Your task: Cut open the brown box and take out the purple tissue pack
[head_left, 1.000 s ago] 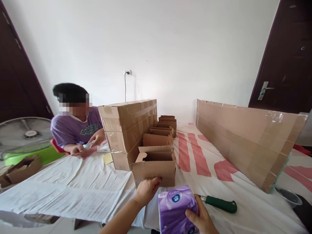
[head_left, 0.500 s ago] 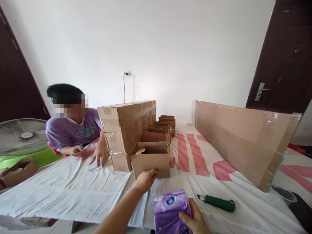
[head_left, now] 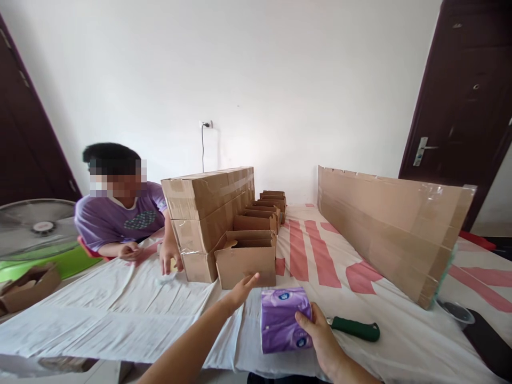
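Observation:
A purple packet of tissues (head_left: 280, 325) is held by its right side in my right hand (head_left: 318, 325), thumb across the front. The packet is just over the front of the cloth-covered table. My left hand (head_left: 241, 292), fingers stretched out, is in front of the nearest open cardboard box (head_left: 246, 266); whether it touches the box is unclear. Behind that box, several more open boxes (head_left: 256, 223) run back in a row. A green-handled utility knife (head_left: 356, 328) lies to the right of my right hand, its blade partly hidden.
Stacked closed cartons (head_left: 200, 229) stand left of the row. A long cardboard panel (head_left: 392, 224) rises on the right, near a clear plastic tub (head_left: 456, 312) and a dark flat object (head_left: 488, 338). Across the left side leans a person (head_left: 124, 213), hand on the table. A fan (head_left: 38, 226) is beyond.
My right hand has raised the tissue packet and brought it nearer the front box. My left hand's fingers have straightened from their bend at the box. The other person's hand has shifted slightly.

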Available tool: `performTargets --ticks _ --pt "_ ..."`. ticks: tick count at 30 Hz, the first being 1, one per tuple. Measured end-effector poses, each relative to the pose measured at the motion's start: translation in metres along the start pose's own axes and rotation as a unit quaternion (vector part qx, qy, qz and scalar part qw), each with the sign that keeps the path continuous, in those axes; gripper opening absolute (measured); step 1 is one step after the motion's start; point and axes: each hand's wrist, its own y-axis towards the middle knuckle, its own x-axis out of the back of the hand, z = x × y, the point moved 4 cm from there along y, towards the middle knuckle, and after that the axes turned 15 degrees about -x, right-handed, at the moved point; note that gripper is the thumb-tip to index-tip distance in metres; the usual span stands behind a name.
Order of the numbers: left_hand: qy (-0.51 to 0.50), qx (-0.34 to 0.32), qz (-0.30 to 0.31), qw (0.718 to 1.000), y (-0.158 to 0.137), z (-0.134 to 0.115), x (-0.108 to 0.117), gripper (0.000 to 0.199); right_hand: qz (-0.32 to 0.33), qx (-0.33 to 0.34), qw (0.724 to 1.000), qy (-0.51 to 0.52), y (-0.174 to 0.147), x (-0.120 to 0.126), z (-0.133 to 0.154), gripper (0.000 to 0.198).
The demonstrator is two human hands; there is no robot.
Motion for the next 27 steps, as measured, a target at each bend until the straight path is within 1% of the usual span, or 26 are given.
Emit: performTargets --ticks 3,5,7,8,10,12,15,18,22,27 --pt "-0.107 0.014 0.069 0.992 -0.003 -0.022 -0.005 0.072 0.004 0.015 1.0 0.018 0.01 -0.009 0.022 0.038" --pt "-0.178 -0.003 0.106 0.978 -0.004 -0.041 -0.007 0.08 0.013 0.038 0.999 0.02 0.021 -0.017 0.035 0.042" --pt "-0.239 -0.029 0.124 0.963 -0.005 -0.06 -0.008 0.092 0.022 0.058 0.998 0.012 0.033 -0.025 0.046 0.045" --pt "-0.273 -0.042 0.123 0.953 -0.004 -0.068 -0.009 0.097 0.022 0.067 0.997 0.004 0.039 -0.029 0.05 0.045" --pt "-0.335 -0.062 0.096 0.935 -0.002 -0.078 -0.008 0.105 0.008 0.086 0.996 -0.012 0.052 -0.034 0.057 0.046" --pt "-0.371 -0.074 0.038 0.925 0.002 -0.081 -0.006 0.107 -0.016 0.103 0.994 -0.019 0.065 -0.037 0.062 0.047" --pt "-0.353 -0.083 -0.048 0.931 0.01 -0.074 -0.004 0.1 -0.05 0.107 0.993 -0.02 0.081 -0.039 0.064 0.047" --pt "-0.328 -0.084 -0.099 0.936 0.016 -0.064 -0.005 0.089 -0.069 0.108 0.992 -0.025 0.092 -0.041 0.062 0.048" --pt "-0.309 -0.087 -0.137 0.937 0.017 -0.057 -0.005 0.073 -0.085 0.114 0.989 -0.032 0.097 -0.044 0.06 0.049" --pt "-0.279 -0.098 -0.146 0.944 0.013 -0.054 -0.005 0.063 -0.104 0.123 0.986 -0.045 0.095 -0.045 0.056 0.05"
